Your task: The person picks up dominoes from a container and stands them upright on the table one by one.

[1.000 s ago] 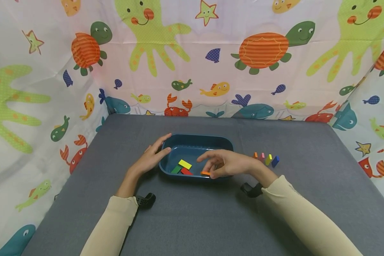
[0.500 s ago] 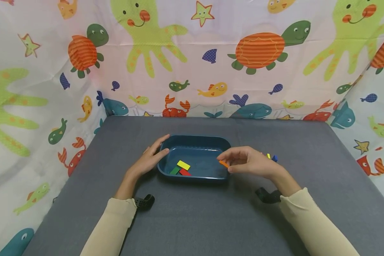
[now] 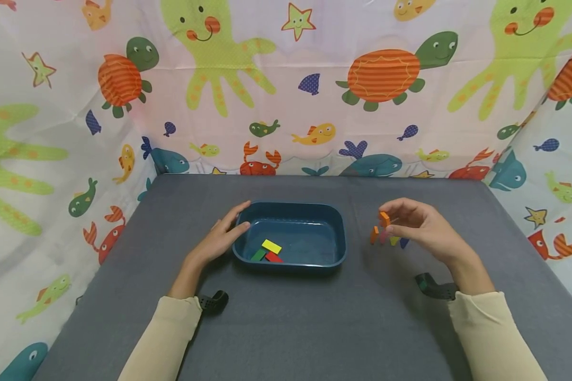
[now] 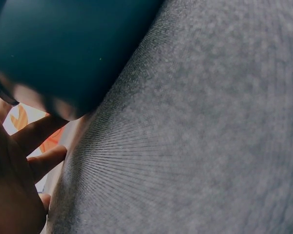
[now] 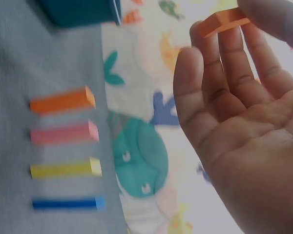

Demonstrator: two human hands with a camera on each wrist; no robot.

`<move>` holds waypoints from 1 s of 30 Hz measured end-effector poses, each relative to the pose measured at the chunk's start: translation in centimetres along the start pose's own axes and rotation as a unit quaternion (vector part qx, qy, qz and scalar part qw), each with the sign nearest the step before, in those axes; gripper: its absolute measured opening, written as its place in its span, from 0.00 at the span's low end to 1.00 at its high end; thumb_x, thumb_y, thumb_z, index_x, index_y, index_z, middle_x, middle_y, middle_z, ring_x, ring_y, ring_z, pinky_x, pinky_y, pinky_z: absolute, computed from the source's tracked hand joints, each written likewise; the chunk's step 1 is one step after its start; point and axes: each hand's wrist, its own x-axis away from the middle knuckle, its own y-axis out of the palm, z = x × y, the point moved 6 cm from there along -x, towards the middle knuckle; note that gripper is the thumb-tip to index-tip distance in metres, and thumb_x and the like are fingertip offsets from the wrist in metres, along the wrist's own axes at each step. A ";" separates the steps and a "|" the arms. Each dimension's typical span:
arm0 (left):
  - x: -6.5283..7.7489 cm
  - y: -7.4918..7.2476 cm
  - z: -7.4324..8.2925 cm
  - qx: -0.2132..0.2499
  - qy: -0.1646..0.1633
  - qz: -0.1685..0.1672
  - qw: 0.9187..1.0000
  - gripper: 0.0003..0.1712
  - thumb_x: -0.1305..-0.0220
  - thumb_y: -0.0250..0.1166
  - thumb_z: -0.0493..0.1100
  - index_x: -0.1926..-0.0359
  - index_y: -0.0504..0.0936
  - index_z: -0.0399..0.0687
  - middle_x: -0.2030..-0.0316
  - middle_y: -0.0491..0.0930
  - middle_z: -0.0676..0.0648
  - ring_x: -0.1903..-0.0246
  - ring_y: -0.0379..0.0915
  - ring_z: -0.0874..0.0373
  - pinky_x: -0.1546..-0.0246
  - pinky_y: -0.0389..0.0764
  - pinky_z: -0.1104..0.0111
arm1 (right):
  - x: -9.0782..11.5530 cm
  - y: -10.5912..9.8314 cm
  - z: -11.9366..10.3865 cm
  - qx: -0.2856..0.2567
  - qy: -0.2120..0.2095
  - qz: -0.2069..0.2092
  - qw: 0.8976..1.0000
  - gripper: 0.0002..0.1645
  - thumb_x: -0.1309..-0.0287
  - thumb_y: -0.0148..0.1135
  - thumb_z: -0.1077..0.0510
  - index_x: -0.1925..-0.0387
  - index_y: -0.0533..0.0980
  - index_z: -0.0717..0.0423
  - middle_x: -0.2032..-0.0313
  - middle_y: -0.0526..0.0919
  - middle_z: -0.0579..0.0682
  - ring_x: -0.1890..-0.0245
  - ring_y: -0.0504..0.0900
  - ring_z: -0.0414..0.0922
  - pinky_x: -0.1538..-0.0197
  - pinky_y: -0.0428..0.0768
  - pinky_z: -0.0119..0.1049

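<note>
My right hand (image 3: 426, 230) pinches a small orange domino block (image 3: 384, 219) between thumb and fingertips, above a short row of standing blocks. That row, plain in the right wrist view, has an orange block (image 5: 63, 101), a pink block (image 5: 66, 134), a yellow block (image 5: 66, 169) and a blue block (image 5: 66, 203), upright and spaced apart. In the head view the fingers partly cover the row. My left hand (image 3: 215, 242) rests with extended fingers against the left end of a dark blue tray (image 3: 288, 264).
Inside the tray's left part lie a yellow block (image 3: 271, 246), a green block (image 3: 259, 254) and a red block (image 3: 274, 257). A grey cloth-covered table (image 3: 286, 323) carries everything. Behind it hangs a curtain (image 3: 286, 100) printed with sea animals.
My right hand has lifted the orange block out of the tray and carried it right, turning it more upright, to the standing row. My left hand stays at the tray.
</note>
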 end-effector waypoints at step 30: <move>0.0 0.0 -0.1 0.001 -0.012 -0.002 1.000 0.34 0.22 0.52 0.58 0.20 0.52 0.73 0.19 0.49 0.50 0.20 0.43 0.38 0.27 0.22 0.34 | 3.9 -6.1 10.5 0.096 0.154 0.082 0.980 0.25 0.33 0.66 0.53 0.41 0.73 0.64 0.56 0.84 0.38 0.58 0.83 0.31 0.53 0.80 0.21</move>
